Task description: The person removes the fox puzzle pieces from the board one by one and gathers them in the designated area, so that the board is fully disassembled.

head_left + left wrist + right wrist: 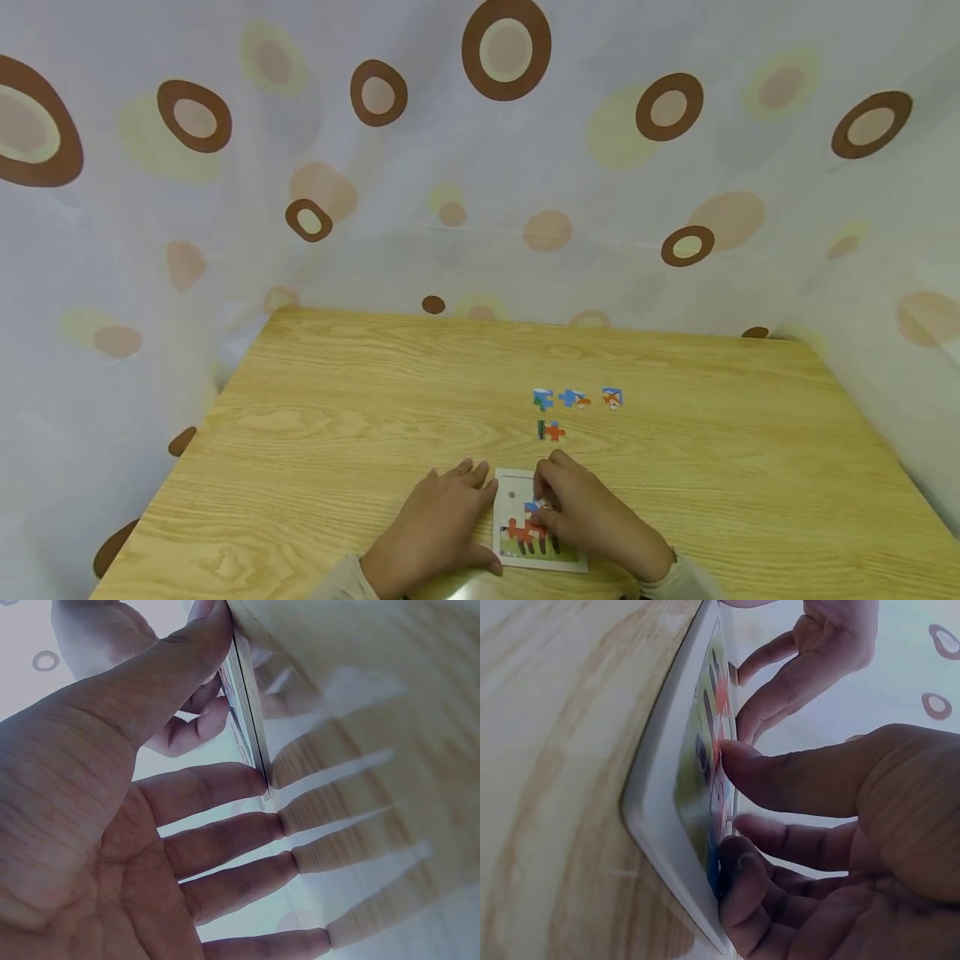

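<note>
Puzzle board [513, 484] lies at the desk's [337, 417] 6 o'clock, right hand [588, 508] touching its 3 o'clock half, can't tell if clamped on a piece, left hand [446, 521] fingers spread apart against its 9 o'clock edge, loose pieces [569, 397] toward 12 to 1 o'clock.
</note>
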Available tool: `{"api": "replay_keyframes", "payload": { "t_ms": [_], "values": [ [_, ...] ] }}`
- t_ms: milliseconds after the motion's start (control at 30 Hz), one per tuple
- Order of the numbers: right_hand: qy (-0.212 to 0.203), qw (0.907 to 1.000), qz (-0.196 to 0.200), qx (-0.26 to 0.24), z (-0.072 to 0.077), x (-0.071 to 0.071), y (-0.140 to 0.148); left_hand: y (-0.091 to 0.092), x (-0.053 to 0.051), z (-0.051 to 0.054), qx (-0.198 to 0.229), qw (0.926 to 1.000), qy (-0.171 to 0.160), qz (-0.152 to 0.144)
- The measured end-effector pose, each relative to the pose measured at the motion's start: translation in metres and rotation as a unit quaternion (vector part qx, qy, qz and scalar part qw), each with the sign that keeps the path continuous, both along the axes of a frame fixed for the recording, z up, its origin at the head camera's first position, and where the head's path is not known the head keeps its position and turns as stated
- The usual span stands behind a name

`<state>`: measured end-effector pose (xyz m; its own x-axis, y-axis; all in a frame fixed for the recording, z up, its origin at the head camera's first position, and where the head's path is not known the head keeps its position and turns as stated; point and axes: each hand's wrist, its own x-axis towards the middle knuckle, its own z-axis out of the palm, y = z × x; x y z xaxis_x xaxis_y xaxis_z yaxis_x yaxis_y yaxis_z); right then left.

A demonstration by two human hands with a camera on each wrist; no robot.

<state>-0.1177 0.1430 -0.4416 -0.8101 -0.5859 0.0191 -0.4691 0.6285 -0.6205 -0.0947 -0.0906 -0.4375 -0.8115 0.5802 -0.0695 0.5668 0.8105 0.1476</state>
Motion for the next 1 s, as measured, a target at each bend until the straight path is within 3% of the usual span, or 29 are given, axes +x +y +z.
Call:
{"api": "replay_keyframes", "payload": {
  "t_ms": [500, 767, 1000],
  "values": [
    [-0.020, 0.9997, 0.006, -0.014, -0.003, 0.002, -0.001, -0.002, 0.000, 0.000, -0.001, 0.9999, 0.011, -0.003],
    [-0.086, 0.9948, 0.017, -0.052, -0.001, -0.003, 0.001, -0.001, 0.000, 0.000, 0.001, 0.9999, 0.010, -0.002],
    [-0.136, 0.9830, 0.036, -0.117, 0.004, -0.014, 0.015, -0.001, -0.001, -0.002, 0.003, 0.9999, 0.014, -0.005]
  ]
}}
